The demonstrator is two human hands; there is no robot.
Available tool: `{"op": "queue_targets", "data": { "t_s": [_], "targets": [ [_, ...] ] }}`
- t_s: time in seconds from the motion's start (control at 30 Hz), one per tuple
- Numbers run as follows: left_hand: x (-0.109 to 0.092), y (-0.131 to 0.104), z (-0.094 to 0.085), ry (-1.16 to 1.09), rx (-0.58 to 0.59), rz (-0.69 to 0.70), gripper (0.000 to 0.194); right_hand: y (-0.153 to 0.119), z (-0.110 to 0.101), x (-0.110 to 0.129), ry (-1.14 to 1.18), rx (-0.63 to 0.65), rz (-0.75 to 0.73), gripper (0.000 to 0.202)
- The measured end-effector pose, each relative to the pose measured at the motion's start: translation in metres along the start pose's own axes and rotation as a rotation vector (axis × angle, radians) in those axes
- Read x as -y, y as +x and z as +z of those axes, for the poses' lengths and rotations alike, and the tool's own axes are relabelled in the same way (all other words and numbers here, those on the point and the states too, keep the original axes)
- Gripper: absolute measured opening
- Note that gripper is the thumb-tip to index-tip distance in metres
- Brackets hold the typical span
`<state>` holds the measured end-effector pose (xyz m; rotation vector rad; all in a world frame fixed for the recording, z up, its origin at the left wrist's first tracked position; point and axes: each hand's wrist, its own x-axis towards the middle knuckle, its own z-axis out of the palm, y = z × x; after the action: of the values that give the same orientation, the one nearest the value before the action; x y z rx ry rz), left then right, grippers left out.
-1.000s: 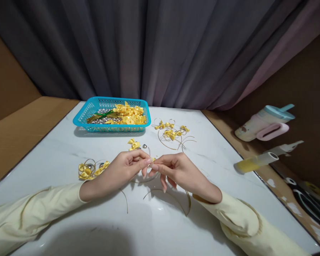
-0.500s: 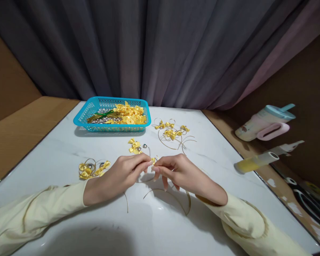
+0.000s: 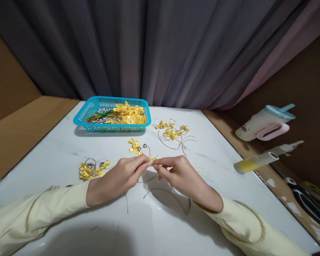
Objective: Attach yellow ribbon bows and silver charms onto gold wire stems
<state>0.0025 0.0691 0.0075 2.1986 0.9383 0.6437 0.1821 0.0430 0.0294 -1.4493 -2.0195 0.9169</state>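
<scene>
My left hand (image 3: pixel 128 174) and my right hand (image 3: pixel 177 174) meet fingertip to fingertip above the table. Both are closed in a pinch at a small yellow ribbon bow (image 3: pixel 152 159), mostly hidden by the fingers. Thin gold wire pieces (image 3: pixel 170 193) lie curved on the table under my hands. Just beyond my left hand are loose yellow bows (image 3: pixel 134 145) and silver heart-shaped beads (image 3: pixel 145 145). Left of that hand sits a small pile of bows with coiled wire (image 3: pixel 88 171).
A blue basket (image 3: pixel 114 128) at the back holds yellow bows, silver beads and a tied wire bundle. Bows on wire (image 3: pixel 172 134) lie back right. Along the right edge are a tumbler (image 3: pixel 256 124), a bottle with yellow liquid (image 3: pixel 252 164) and black-handled scissors (image 3: pixel 306 202).
My right hand's lower fingers have curled in, and its wrist has shifted slightly left. The fingertips of both hands stay together in nearly the same place.
</scene>
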Motion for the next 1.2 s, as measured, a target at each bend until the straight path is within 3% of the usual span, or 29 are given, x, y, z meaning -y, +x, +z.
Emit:
{"op": "queue_targets", "data": {
  "t_s": [0.2, 0.33, 0.7, 0.9, 1.1, 1.2],
  "targets": [
    [-0.007, 0.006, -0.005, -0.228, 0.03, -0.171, 0.026, -0.006, 0.012, -0.007, -0.193, -0.221, -0.203, 0.024],
    [-0.009, 0.007, -0.008, -0.368, 0.039, -0.21, 0.03, -0.01, 0.017, -0.01, -0.339, -0.322, -0.322, 0.022],
    [-0.01, 0.008, -0.01, -0.311, 0.014, -0.195, 0.03, -0.01, 0.015, -0.01, -0.31, -0.304, -0.384, 0.023],
    [-0.003, 0.003, -0.008, 0.039, -0.074, -0.021, 0.018, -0.009, 0.012, -0.007, -0.246, -0.25, -0.32, 0.025],
    [0.011, -0.01, 0.003, 0.529, -0.139, 0.397, 0.032, -0.009, 0.013, -0.005, -0.241, -0.227, -0.283, 0.027],
    [0.011, -0.012, 0.005, 0.735, -0.15, 0.509, 0.041, -0.01, 0.012, -0.004, -0.251, -0.223, -0.264, 0.027]
  ]
}}
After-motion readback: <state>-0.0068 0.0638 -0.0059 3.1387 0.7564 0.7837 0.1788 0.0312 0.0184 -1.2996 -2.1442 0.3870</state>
